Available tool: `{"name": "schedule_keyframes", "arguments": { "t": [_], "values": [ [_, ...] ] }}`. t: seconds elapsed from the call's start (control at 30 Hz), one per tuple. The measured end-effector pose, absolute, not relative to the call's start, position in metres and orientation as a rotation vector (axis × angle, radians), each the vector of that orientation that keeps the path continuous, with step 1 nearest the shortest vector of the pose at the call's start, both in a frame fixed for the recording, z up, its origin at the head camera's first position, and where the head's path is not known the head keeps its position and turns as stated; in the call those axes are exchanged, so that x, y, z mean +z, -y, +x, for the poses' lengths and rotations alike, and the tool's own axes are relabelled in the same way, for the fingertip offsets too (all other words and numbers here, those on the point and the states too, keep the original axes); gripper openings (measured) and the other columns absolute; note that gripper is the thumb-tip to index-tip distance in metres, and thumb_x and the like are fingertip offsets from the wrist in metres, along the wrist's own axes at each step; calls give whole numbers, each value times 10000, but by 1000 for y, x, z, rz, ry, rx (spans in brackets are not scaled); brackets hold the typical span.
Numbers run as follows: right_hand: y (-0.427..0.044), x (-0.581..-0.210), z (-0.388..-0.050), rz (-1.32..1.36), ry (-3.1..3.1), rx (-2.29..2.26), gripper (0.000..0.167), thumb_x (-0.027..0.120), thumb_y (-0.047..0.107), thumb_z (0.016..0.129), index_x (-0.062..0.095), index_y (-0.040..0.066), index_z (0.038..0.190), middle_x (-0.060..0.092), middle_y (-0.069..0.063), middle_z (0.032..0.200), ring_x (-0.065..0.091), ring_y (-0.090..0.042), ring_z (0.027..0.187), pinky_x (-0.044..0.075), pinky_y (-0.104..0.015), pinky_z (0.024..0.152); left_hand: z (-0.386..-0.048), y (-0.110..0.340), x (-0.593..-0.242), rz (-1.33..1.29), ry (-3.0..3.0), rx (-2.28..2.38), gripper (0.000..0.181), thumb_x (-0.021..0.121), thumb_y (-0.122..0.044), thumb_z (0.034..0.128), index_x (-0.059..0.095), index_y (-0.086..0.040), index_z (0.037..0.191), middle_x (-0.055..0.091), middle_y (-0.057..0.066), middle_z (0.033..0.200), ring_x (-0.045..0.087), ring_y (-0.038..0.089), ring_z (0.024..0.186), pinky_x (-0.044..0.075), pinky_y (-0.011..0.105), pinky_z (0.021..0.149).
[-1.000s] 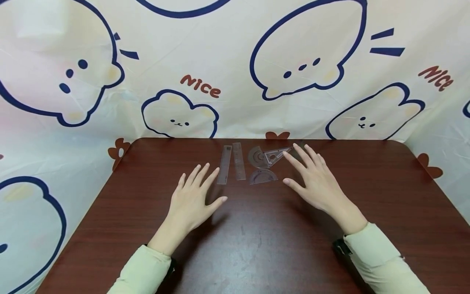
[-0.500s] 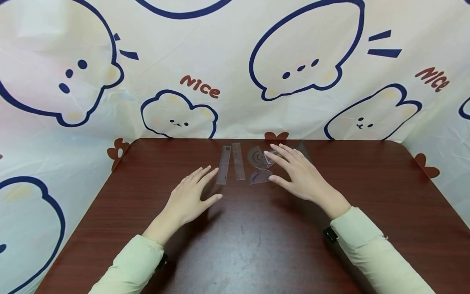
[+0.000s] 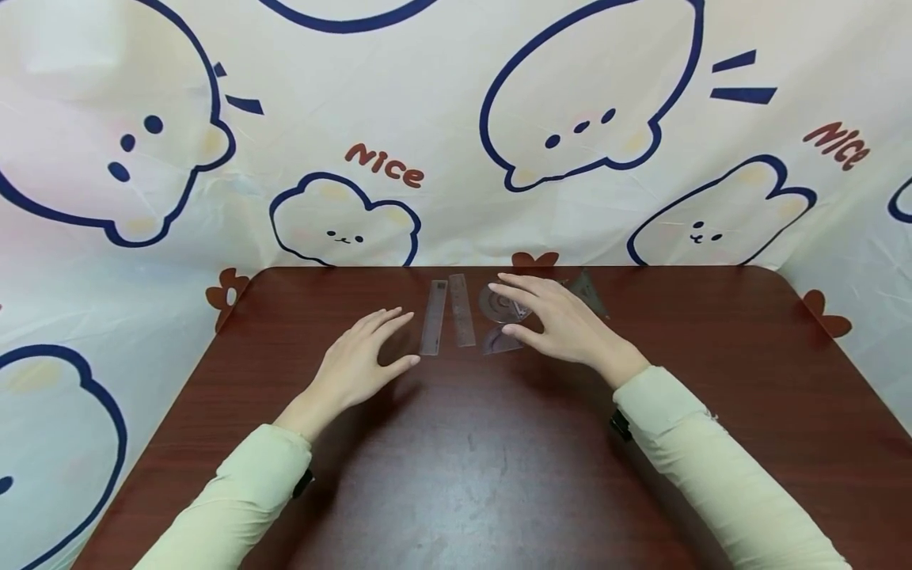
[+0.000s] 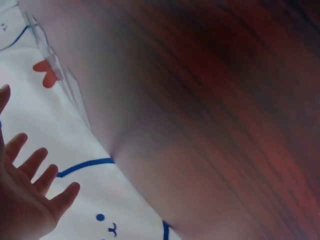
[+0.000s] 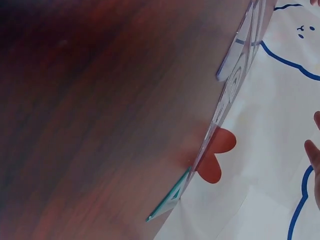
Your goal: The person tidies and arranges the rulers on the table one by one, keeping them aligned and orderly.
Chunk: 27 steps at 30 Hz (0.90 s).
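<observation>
In the head view, my left hand (image 3: 356,360) hovers left of two clear rulers, the left ruler (image 3: 434,318) and the right ruler (image 3: 461,311), its fingers extended and holding nothing. My right hand (image 3: 563,324) is above a group of drawing tools, fingers fairly straight. Beneath it lie a round clear protractor (image 3: 488,304), a half-round protractor (image 3: 496,342) and a clear set square, mostly hidden. A green set square (image 3: 587,297) lies behind the right hand. In the left wrist view the left hand (image 4: 30,190) is spread; only fingertips of the right hand (image 5: 316,155) show in the right wrist view.
The tools lie near the far edge of a dark brown wooden table (image 3: 456,467). Behind it hangs a white cloth (image 3: 456,103) with blue cartoon outlines, continuing along both sides.
My right hand has moved left, from beside the set squares to over the protractors, uncovering the green set square. My left hand has shifted slightly left and away from me. The tools stay put.
</observation>
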State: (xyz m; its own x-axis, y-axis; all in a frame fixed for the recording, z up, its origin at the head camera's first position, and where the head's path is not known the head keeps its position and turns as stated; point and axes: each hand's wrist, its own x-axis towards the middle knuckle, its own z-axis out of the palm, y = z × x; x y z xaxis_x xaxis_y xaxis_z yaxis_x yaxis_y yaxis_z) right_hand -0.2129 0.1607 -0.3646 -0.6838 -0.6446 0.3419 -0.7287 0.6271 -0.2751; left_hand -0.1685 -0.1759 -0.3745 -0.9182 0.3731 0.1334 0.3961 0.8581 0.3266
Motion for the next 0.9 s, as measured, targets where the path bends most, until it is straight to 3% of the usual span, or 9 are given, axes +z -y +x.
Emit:
{"name": "schedule_keyframes", "arguments": {
  "t": [0.2, 0.5, 0.9],
  "values": [
    [-150, -363, -225, 1134, 2648, 609, 592, 581, 446, 990, 401, 266, 1525, 373, -7, 1558, 358, -238, 1413, 293, -496, 1119, -177, 183, -374, -577, 2977, -587, 692, 664, -516, 912, 451, -221, 1500, 410, 47, 1537, 325, 288, 1428, 342, 587, 1059],
    [-140, -365, -245, 1050, 2648, 782, 478, 589, 385, 1001, 546, 169, 1425, 531, -16, 1431, 480, -216, 1313, 387, -451, 1058, -190, 185, -374, -431, 3019, -793, 697, 706, -494, 888, 470, -225, 1486, 462, 77, 1493, 387, 318, 1382, 352, 625, 1027],
    [-117, -372, -264, 905, 2816, 940, 406, 627, 341, 987, 610, 191, 1364, 618, 16, 1323, 610, -197, 1136, 480, -409, 942, -192, 175, -376, -456, 3022, -895, 556, 788, -318, 863, 605, -142, 1357, 571, 108, 1376, 489, 322, 1297, 386, 564, 1032]
  ]
}}
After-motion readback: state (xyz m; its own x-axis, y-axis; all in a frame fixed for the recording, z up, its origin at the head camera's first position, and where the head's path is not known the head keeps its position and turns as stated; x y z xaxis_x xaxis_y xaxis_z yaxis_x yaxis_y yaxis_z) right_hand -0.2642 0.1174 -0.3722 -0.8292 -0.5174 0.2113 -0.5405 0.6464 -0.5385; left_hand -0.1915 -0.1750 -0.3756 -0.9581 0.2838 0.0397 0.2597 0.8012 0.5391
